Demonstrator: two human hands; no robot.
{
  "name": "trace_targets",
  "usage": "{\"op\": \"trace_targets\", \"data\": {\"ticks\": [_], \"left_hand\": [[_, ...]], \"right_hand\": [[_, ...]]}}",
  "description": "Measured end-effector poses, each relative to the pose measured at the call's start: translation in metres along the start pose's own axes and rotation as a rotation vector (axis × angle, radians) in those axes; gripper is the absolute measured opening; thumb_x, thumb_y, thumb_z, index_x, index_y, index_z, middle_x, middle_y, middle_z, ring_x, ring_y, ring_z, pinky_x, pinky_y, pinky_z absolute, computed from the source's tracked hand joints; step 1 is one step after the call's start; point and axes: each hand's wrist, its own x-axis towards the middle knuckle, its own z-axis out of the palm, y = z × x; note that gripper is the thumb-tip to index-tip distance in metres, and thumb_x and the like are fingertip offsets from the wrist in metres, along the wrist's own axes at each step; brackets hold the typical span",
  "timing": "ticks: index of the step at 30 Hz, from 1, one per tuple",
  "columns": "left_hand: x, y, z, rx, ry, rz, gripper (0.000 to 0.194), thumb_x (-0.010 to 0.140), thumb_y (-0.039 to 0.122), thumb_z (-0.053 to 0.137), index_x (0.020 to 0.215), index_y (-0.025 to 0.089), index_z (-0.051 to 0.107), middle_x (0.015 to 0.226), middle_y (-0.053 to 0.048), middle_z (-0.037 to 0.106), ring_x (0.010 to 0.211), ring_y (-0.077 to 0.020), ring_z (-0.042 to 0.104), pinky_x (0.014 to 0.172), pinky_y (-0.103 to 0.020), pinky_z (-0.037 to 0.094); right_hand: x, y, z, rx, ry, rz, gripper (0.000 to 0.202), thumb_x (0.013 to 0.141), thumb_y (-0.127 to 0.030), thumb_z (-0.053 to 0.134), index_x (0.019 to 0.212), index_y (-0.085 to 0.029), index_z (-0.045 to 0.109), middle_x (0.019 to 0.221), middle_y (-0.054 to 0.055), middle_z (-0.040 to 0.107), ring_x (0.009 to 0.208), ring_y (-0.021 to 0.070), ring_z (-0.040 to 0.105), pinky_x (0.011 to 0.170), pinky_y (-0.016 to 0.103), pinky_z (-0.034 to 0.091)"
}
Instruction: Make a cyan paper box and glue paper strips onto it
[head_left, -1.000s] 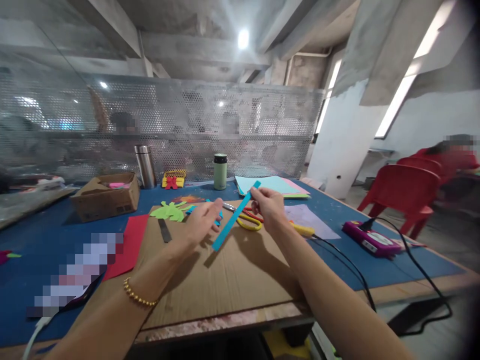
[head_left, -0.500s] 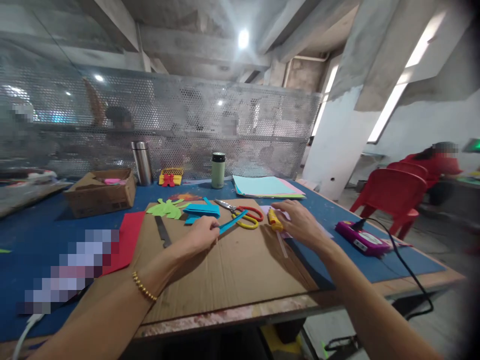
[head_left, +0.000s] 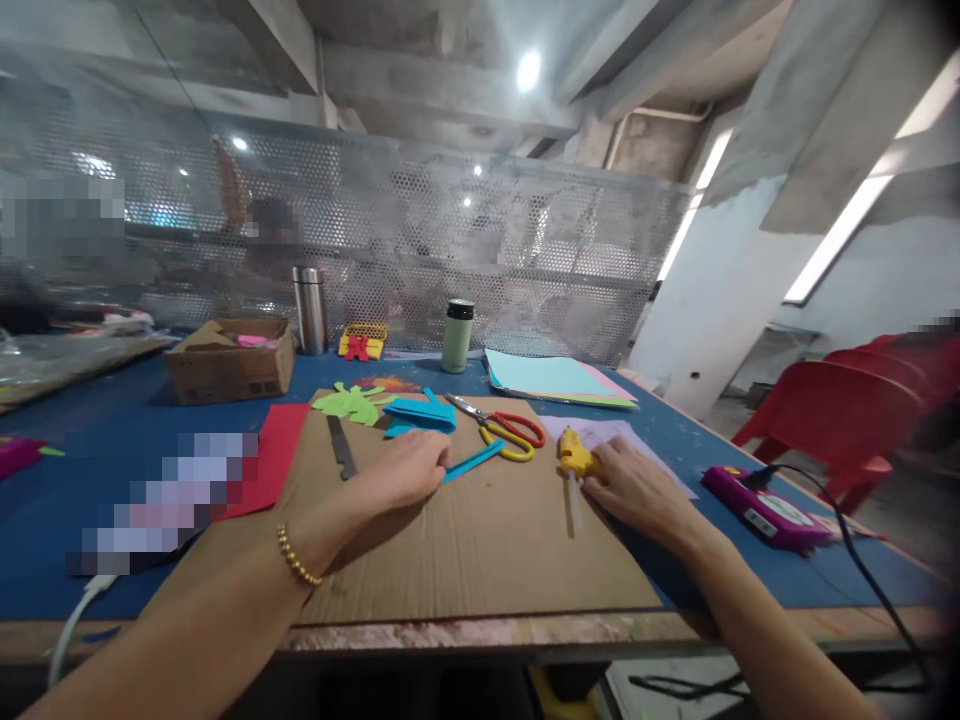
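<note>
My left hand (head_left: 416, 466) is closed on one end of a narrow blue paper strip (head_left: 475, 461), which reaches right over the brown cardboard (head_left: 480, 560). At the cardboard's right edge, my right hand (head_left: 637, 485) grips the handle of a yellow hot glue gun (head_left: 574, 455). A clear glue stick (head_left: 574, 508) pokes out of its back toward me. Between the hands and farther off lie scissors (head_left: 514, 436) with red and yellow handles. Folded blue paper (head_left: 421, 416), green leaf-shaped cutouts (head_left: 351, 402) and a dark flat blade (head_left: 340, 447) lie beyond my left hand.
Lilac paper (head_left: 660, 462) lies under my right hand. Right of it is a purple power box (head_left: 765, 508) with a black cable. Red paper (head_left: 281, 460) is at left. Behind stand a cardboard box (head_left: 232, 375), a steel flask (head_left: 310, 310), a green tumbler (head_left: 457, 338) and stacked coloured sheets (head_left: 555, 378).
My right hand has shifted from over the glue gun to a grip around its handle, and the gun has turned. My left hand keeps the blue strip. The view has swung slightly left.
</note>
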Motion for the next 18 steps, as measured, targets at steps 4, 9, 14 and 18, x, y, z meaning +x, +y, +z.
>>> {"op": "trace_targets", "data": {"ticks": [4, 9, 14, 18], "left_hand": [[-0.004, 0.0, -0.015, 0.014, -0.178, 0.019, 0.01, 0.067, 0.011, 0.06, 0.069, 0.02, 0.057, 0.075, -0.003, 0.064, 0.075, -0.0206, 0.058, 0.057, -0.029, 0.032], [-0.008, 0.003, -0.022, 0.065, -0.249, 0.021, 0.006, 0.069, 0.015, 0.059, 0.07, 0.02, 0.055, 0.076, -0.005, 0.062, 0.073, -0.0206, 0.055, 0.056, -0.03, 0.033], [-0.005, -0.001, -0.015, 0.061, -0.226, 0.041, 0.004, 0.069, 0.018, 0.057, 0.073, 0.02, 0.057, 0.077, -0.006, 0.062, 0.072, -0.0208, 0.052, 0.059, -0.032, 0.035], [-0.004, -0.003, -0.015, 0.05, -0.237, 0.042, 0.003, 0.069, 0.019, 0.057, 0.072, 0.02, 0.055, 0.075, -0.005, 0.061, 0.071, -0.0203, 0.052, 0.058, -0.031, 0.035]], "right_hand": [[-0.01, -0.004, -0.01, 0.134, 0.164, 0.03, 0.022, 0.094, -0.035, 0.045, 0.091, -0.02, 0.06, 0.094, 0.011, 0.063, 0.075, 0.0223, 0.06, 0.066, 0.034, 0.043], [-0.03, -0.024, -0.037, 0.497, 0.21, -0.015, 0.044, 0.097, -0.056, 0.038, 0.074, -0.024, 0.057, 0.064, 0.003, 0.057, 0.059, 0.0193, 0.052, 0.053, 0.031, 0.041], [-0.052, -0.059, -0.043, 0.752, 0.043, -0.129, 0.045, 0.098, -0.058, 0.037, 0.085, -0.021, 0.06, 0.073, 0.002, 0.061, 0.063, 0.0176, 0.054, 0.056, 0.029, 0.045], [-0.057, -0.068, -0.034, 0.744, -0.012, -0.135, 0.041, 0.099, -0.054, 0.039, 0.084, -0.022, 0.06, 0.076, 0.002, 0.063, 0.067, 0.0185, 0.055, 0.061, 0.03, 0.047]]}}
